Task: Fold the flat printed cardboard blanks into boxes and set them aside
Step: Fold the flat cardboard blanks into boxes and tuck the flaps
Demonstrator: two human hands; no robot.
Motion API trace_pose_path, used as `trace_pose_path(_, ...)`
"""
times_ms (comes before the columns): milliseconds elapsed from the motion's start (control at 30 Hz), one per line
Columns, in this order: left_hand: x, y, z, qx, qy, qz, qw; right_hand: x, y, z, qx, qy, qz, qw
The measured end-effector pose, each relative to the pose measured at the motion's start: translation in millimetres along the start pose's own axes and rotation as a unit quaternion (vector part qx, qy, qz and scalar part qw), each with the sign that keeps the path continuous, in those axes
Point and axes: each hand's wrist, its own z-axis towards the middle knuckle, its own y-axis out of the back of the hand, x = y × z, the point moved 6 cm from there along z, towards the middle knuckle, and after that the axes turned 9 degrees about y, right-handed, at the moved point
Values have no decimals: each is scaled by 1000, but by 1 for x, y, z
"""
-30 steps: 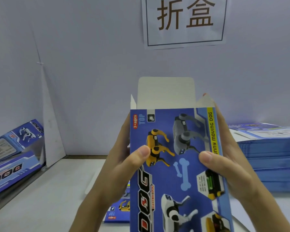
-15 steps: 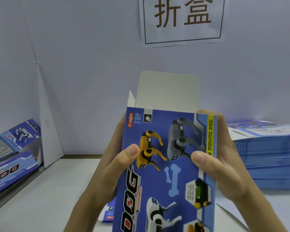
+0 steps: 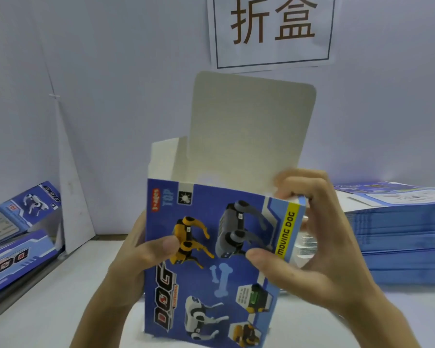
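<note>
Partly behind box [image 3: 226, 277], left hand [image 3: 128, 264]

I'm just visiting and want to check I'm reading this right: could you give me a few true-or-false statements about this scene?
1. Both the left hand and the right hand hold the blue box. True.
2. The box's top flap is tucked shut. False: it stands upright, open.
3. A stack of flat blanks lies on the right. True.
4. The wall sign is blank. False: it carries two large characters.
</note>
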Motion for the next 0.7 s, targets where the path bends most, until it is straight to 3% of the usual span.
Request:
trace_pose_path(133, 4, 5, 0, -7, 4, -43, 999, -3, 1, -3, -11, 16, -43, 999)
trace_pose_path(267, 2, 9, 3, -31, -10, 83, 996, -8, -5, -5, 4, 6, -49, 999)
trace_pose_path(333, -2, 7, 2, -6, -54, 120, 991, -7, -7, -4, -2, 3, -7, 1000)
trace_pose_path(400, -9, 2, -1, 34, -102, 140, 984, -4, -8, -1, -49, -20, 112, 992)
trace_pose_path(467, -12, -2, -2, 49, -132, 175, 974, -9, -4, -2, -149, -81, 230, 958)
trace_pose_path(533, -11, -11, -1, 58, -152, 191, 968, -27, 4, -12, -219, -182, 210, 935)
trace_pose_path(633, -3, -20, 5, 58, -144, 212, 965, -50, -5, -24, -109, -362, 217, 900)
trace_pose_path(700, 0, -22, 6, 38, -141, 259, 955, -56, -12, -31, -52, -397, 215, 891)
